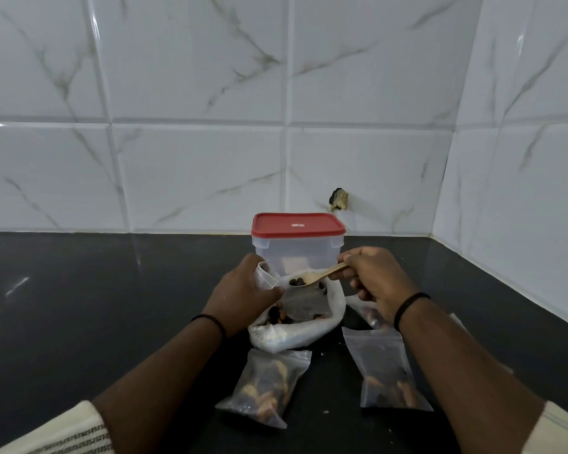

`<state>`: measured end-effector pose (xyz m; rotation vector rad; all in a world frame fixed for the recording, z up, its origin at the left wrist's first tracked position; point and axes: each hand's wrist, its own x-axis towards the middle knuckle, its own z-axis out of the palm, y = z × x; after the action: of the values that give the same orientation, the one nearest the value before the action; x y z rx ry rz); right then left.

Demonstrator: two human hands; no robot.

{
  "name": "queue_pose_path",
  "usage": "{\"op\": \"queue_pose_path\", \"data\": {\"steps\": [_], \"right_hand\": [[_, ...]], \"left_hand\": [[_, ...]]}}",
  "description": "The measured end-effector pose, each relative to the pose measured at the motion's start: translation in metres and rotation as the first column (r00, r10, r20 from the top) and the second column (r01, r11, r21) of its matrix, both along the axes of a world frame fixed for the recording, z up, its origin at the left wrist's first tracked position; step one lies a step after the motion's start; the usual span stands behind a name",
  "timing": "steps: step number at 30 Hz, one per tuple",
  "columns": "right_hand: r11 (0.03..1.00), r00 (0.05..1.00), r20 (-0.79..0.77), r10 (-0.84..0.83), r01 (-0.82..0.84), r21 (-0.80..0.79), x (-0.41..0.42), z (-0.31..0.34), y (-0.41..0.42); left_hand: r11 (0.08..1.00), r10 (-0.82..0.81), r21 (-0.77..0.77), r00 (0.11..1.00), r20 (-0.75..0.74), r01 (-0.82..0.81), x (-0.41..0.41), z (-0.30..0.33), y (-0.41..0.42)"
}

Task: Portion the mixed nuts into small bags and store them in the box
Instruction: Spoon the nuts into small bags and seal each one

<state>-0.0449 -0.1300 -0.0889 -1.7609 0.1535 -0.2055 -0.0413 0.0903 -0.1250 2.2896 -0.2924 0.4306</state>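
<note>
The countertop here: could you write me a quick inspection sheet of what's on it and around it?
Surface: dark countertop, a few crumbs.
Job's things: big white bag of nuts, open; small bag being filled; wooden spoon carrying nuts; filled bags at front left, front right and a third partly hidden; box with red lid on.
Clutter: nothing seen.
Grippers: left hand holds small bag; right hand holds spoon.
Cables: nothing seen.
Surroundings: white marbled tiles; one chipped hole.
</note>
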Motion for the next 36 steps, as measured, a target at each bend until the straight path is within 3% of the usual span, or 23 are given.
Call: {"op": "queue_pose_path", "data": {"steps": [6,11,21,28,32,36], "right_hand": [[0.995,0.978,0.201,-0.059,0.040,0.096,-0.002,0.004,0.003],[0.994,0.975,0.220,0.011,-0.035,0.105,-0.006,0.004,0.013],[0.920,0.854,0.352,0.383,-0.320,-0.226,-0.015,0.004,0.022],[0.854,0.793,0.339,0.506,-0.406,-0.326,-0.016,0.006,0.019],[0.866,0.799,0.350,0.490,-0.396,-0.306,-0.014,0.004,0.019],[0.945,0.852,0.410,0.325,-0.281,-0.165,-0.012,0.005,0.017]], "left_hand": [[1.000,-0.026,-0.006,0.999,0.024,0.026,-0.002,0.001,-0.001],[0.999,-0.035,-0.012,0.999,0.025,0.035,-0.002,0.001,-0.001],[0.998,-0.038,-0.039,0.999,0.031,0.039,0.000,-0.001,-0.001],[0.999,-0.026,-0.025,0.999,0.035,0.026,0.001,-0.002,0.000],[1.000,-0.019,-0.014,0.999,0.034,0.020,0.001,-0.002,0.000],[0.999,-0.023,-0.034,0.999,0.027,0.024,0.000,0.000,-0.001]]}}
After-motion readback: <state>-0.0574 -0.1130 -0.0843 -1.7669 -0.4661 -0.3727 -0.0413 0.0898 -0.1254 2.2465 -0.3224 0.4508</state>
